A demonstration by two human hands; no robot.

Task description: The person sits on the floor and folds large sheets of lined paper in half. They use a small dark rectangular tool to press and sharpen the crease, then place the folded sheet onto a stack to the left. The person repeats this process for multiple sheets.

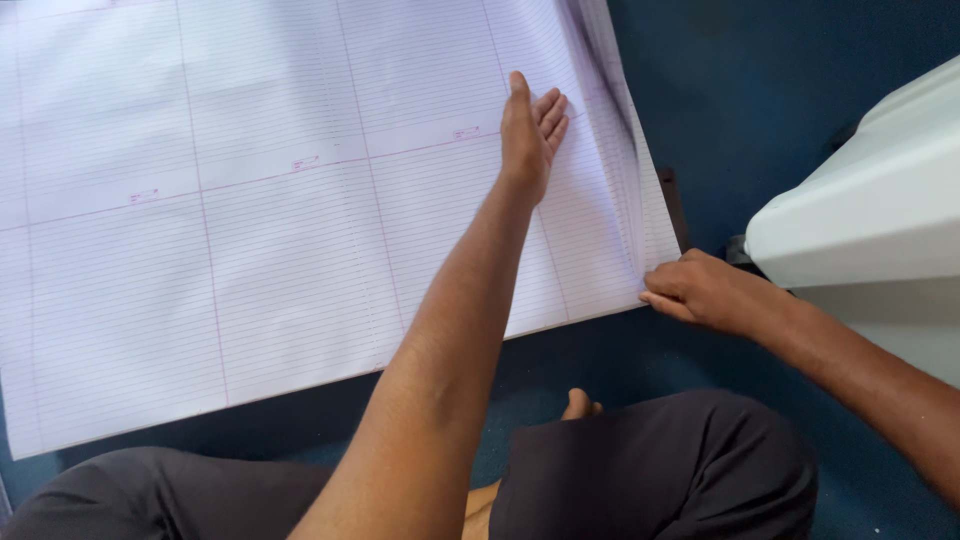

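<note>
A large stack of white ruled sheets with pink lines lies on the blue floor and fills the upper left of the view. My left hand reaches across it and rests flat on the top sheet near the right edge, fingers straight and holding nothing. My right hand pinches the stack's near right corner, where several sheet edges fan out and lift slightly.
A white machine housing stands close on the right. Blue floor surrounds the sheets. My crossed legs in dark trousers and a bare foot sit just below the stack. A dark board edge shows under the paper's right side.
</note>
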